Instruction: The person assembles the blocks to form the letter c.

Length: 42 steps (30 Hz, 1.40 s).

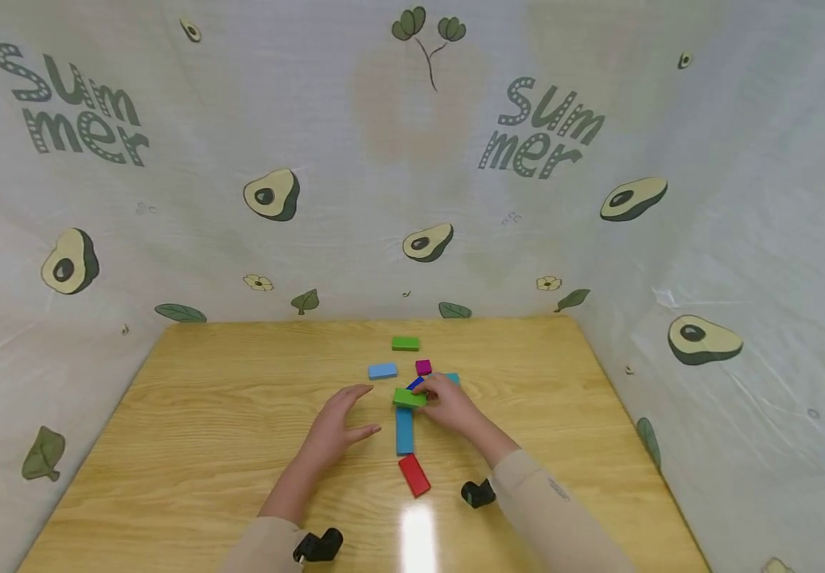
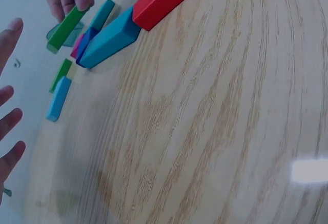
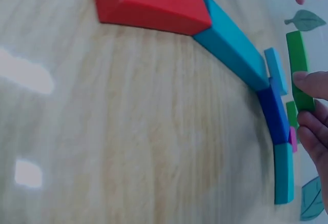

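Note:
My right hand (image 1: 449,406) pinches a green block (image 1: 409,399) by one end, thumb on one side and fingers on the other. In the right wrist view the held green block (image 3: 299,70) is raised above the other blocks. Below it runs a line of blocks: a red one (image 1: 414,475), a long blue one (image 1: 404,432), a dark blue one (image 3: 274,112) and a teal one (image 3: 284,172). My left hand (image 1: 332,426) hovers left of the line, holding nothing, with fingers spread and thumb apart. Its fingers (image 2: 10,124) show at the left wrist view's edge.
Past the line lie a light blue block (image 1: 383,371), a small magenta block (image 1: 422,367) and another green block (image 1: 405,344). The wooden table (image 1: 240,461) meets a printed cloth (image 1: 355,270) at its back and sides.

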Motion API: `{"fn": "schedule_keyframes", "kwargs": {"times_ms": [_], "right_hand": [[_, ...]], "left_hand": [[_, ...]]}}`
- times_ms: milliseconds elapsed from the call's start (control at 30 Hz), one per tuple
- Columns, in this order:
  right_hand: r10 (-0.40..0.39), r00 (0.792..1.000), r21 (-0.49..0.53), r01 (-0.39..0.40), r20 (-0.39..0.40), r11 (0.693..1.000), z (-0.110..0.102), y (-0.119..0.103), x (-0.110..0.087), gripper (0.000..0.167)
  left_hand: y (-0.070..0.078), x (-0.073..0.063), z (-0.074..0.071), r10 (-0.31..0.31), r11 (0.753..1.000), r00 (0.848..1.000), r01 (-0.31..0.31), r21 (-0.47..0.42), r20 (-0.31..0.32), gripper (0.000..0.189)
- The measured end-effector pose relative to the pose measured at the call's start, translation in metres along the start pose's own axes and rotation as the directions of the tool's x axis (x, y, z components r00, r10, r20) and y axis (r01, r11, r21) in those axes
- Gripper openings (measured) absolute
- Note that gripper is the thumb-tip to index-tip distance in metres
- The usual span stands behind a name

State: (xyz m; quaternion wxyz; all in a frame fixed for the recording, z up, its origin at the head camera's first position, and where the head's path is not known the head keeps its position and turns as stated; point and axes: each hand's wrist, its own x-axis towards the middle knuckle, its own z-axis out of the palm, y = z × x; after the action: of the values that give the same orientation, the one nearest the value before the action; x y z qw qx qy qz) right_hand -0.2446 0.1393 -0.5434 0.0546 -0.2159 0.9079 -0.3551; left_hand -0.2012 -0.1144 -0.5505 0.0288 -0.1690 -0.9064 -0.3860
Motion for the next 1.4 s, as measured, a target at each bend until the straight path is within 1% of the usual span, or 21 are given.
{"fn": "schedule_keyframes", "kwargs": {"times_ms": [133,233,300,400,533,633,800,933,1000,1100,1267,1400], "right_hand": [[0.004,1.000,0.017,-0.004,-0.025,1.000,-0.002,0.008,-0.014,0.025],[0.011,0.999,0.040,-0.010,-0.045,0.999,-0.003,0.013,-0.024,0.026],[0.015,0.998,0.056,-0.012,-0.060,0.998,-0.004,0.015,-0.030,0.026],[0.007,0.996,0.059,-0.002,-0.091,0.998,-0.005,0.018,-0.040,0.026],[0.035,0.992,0.075,-0.026,-0.119,0.997,-0.007,0.022,-0.054,0.027],[0.068,0.989,0.105,-0.054,-0.130,0.993,-0.007,0.024,-0.064,0.028],[0.085,0.985,0.143,-0.063,-0.153,0.988,-0.004,0.026,-0.078,0.028],[0.100,0.984,0.149,-0.078,-0.146,0.986,-0.001,0.027,-0.088,0.028],[0.104,0.984,0.150,-0.082,-0.145,0.985,0.001,0.027,-0.092,0.028],[0.099,0.983,0.143,-0.077,-0.154,0.987,0.003,0.027,-0.098,0.027],[0.113,0.980,0.154,-0.087,-0.165,0.984,0.007,0.027,-0.107,0.027],[0.117,0.975,0.179,-0.084,-0.187,0.980,0.010,0.028,-0.114,0.027]], "left_hand": [[0.003,0.002,0.006,0.009,1.000,1.000,-0.009,-0.030,0.000,0.069],[0.005,0.003,0.011,0.023,0.998,1.000,-0.022,-0.058,0.018,0.070],[0.006,0.004,0.015,0.033,0.997,0.999,-0.031,-0.066,0.034,0.070],[0.006,0.005,0.022,0.043,0.998,0.998,-0.041,-0.051,0.046,0.071],[0.004,0.005,0.032,0.029,0.999,0.999,-0.027,-0.041,0.046,0.075],[0.003,0.006,0.039,0.011,0.999,0.997,-0.009,-0.033,0.070,0.078],[0.002,0.006,0.048,0.025,1.000,0.994,-0.027,0.016,0.108,0.083],[0.000,0.007,0.055,0.032,0.996,0.991,-0.043,0.077,0.132,0.090],[-0.002,0.006,0.057,0.033,0.995,0.989,-0.046,0.093,0.144,0.090],[-0.002,0.006,0.060,0.036,0.993,0.987,-0.054,0.109,0.156,0.090],[-0.001,0.005,0.062,0.067,0.986,0.984,-0.091,0.139,0.165,0.091],[-0.002,0.003,0.064,0.080,0.974,0.978,-0.117,0.192,0.193,0.094]]}}
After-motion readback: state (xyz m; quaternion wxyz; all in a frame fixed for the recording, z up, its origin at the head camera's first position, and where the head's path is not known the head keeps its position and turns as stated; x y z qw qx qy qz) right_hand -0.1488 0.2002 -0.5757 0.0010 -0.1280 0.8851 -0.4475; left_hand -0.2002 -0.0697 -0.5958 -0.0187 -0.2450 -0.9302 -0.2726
